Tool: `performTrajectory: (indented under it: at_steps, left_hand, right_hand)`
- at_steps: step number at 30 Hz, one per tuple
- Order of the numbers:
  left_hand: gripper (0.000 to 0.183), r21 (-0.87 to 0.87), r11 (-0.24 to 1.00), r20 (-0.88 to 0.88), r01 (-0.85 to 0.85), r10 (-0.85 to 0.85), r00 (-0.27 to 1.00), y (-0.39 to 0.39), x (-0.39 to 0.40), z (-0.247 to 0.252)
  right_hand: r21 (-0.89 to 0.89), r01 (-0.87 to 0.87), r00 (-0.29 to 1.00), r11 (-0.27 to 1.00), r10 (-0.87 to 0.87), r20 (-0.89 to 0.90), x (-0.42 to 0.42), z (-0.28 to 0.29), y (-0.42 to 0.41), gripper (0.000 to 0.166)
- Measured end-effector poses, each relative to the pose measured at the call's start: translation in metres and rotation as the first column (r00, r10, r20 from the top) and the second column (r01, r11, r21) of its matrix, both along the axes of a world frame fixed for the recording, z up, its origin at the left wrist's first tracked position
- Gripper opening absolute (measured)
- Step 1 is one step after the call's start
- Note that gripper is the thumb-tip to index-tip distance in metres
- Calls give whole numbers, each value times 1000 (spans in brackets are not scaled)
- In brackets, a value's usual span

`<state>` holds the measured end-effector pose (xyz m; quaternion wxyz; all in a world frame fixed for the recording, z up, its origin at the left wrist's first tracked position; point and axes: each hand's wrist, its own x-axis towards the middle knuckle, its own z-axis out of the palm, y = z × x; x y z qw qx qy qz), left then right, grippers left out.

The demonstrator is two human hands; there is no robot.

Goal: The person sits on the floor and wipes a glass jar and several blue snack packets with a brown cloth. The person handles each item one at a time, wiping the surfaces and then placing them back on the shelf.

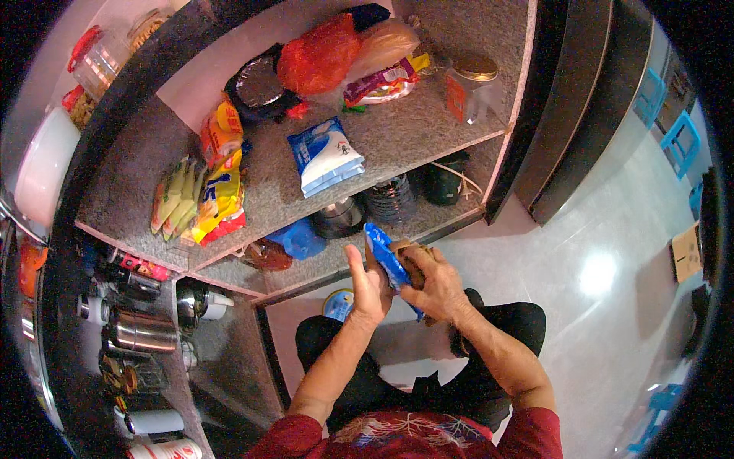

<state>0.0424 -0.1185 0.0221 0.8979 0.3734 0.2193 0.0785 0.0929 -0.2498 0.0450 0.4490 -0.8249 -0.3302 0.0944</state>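
Observation:
A blue plastic packet [387, 255] stands on edge between my two hands, above my knees and in front of the low cupboard. My left hand [368, 287] supports it from the left, with the thumb pointing up and the fingers partly hidden behind the packet. From the right, my right hand [433, 281] grips it with bent fingers and thumb. On the stone shelf beyond, blue-and-white packets [325, 155] lie in a small stack. Yellow food packets [221, 195] and pale green packets [178, 198] lean farther left.
A red plastic bag [321, 54], a foil-topped container [258, 83] and a gold-lidded jar [473, 86] occupy the shelf's back. Below are a metal pot [338, 215] and stacked dark bowls [390, 198]. A round tin [338, 304] rests by my left knee. Steel pots [140, 330] fill the left shelf.

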Motion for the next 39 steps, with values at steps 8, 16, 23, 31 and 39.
performTrajectory:
  at_steps: [8, 16, 23, 31, 39]
  left_hand:
    - [68, -133, 968, 5, 213, -214, 977, 28, -18, -4]
    - [72, -233, 956, 209, 177, -129, 969, 15, -22, -8]
    - [50, -221, 975, 86, 23, -4, 996, 23, -25, -9]
    - [61, 791, 604, 152, 103, -357, 922, 23, -28, -30]
    - [81, 3, 963, 179, 269, -265, 947, 8, -34, -18]
  right_hand:
    - [620, 289, 628, 729, 345, -698, 27, 14, -24, 51]
    - [646, 374, 494, 666, 446, -746, 17, 8, -7, 50]
    - [623, 436, 871, 649, -132, -473, 33, 21, -15, 41]
    - [234, -343, 776, 910, 135, 616, -16, 32, 13, 38]
    - [218, 30, 854, 975, -138, 502, 15, 16, 23, 40]
